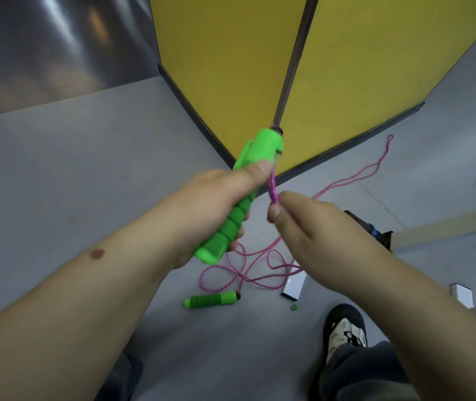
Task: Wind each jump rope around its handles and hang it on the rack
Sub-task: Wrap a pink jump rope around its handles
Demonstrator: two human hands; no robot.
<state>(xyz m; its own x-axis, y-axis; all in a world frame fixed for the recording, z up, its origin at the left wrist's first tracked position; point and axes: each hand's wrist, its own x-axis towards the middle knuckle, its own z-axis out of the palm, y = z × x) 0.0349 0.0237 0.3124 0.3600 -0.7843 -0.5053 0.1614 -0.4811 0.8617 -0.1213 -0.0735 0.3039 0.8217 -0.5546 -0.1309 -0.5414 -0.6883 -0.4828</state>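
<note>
One green handle (231, 209) is gripped by the left hand (210, 204), with the fingers curled around its ribbed foam part and the thumb laid along the smooth upper part. The pink cord (273, 189) comes out from the top end of this handle and is pinched just below by the thumb and fingers of the right hand (303, 224). From there the cord falls to the grey floor (57, 175), where it lies in loose loops (248, 273), and one long loop (375, 166) reaches to the far right, near the base of the yellow panel (347, 68). The second green handle (211, 300) lies on the floor, near and between the arms, with the cord attached at its right end.

The rope is judged to be light and very soft; it will not keep a shape and can tangle where the loops cross. The braided surface probably gives good friction. The foam is judged soft and easy to hold, so the handle is best taken there, and the cord close to the handle for tight turns.

Open floor is seen at the left. At the right, a white box (293, 287), a shoe (345, 331) and dark equipment (375, 230) stand close to the loops, and the cord could be caught there. No rack is visible.
</note>
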